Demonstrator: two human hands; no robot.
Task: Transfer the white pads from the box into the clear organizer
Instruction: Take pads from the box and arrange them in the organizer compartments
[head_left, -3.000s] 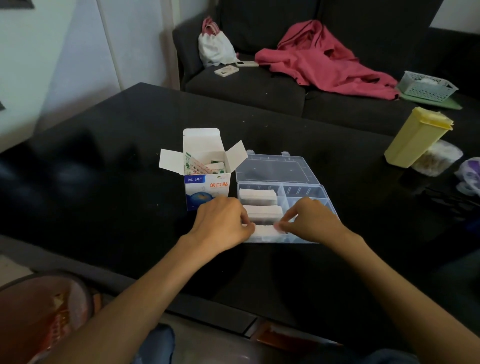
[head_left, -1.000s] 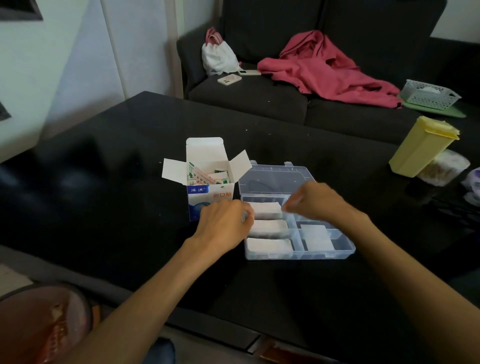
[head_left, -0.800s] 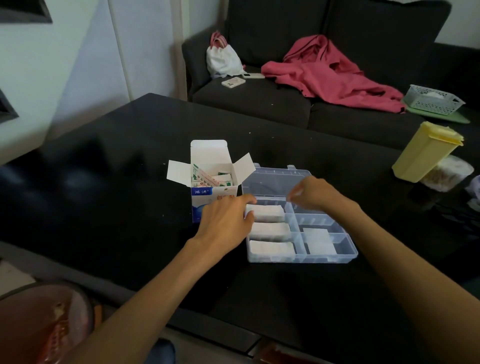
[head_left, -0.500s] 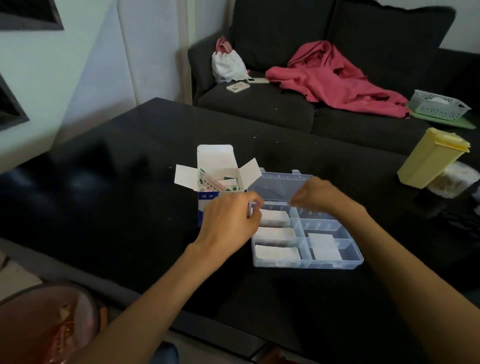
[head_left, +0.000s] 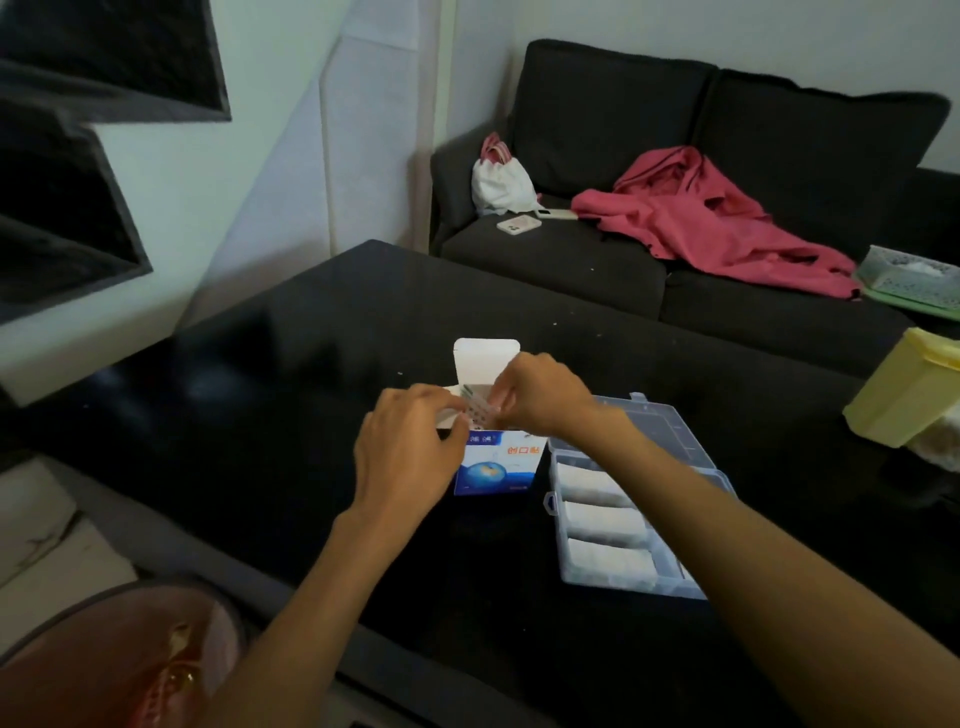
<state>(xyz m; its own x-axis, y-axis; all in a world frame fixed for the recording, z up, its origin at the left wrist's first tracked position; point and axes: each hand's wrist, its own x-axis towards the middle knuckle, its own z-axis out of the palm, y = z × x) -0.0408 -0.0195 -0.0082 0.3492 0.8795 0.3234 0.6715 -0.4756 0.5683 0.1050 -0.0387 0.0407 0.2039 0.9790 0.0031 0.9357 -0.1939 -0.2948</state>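
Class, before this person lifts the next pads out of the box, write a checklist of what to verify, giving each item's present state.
1. White and blue cardboard box upright, flaps open: ok.
2. Right hand at the box mouth, fingers on the contents: ok.
3. Left hand steadying the box: cannot tell, it is close beside it.
4. Clear plastic organizer open beside the box: ok.
5. Free compartment left: cannot tell; the right forearm hides part, and white pads fill the left column.
6. Pads actually gripped: cannot tell, blurred.
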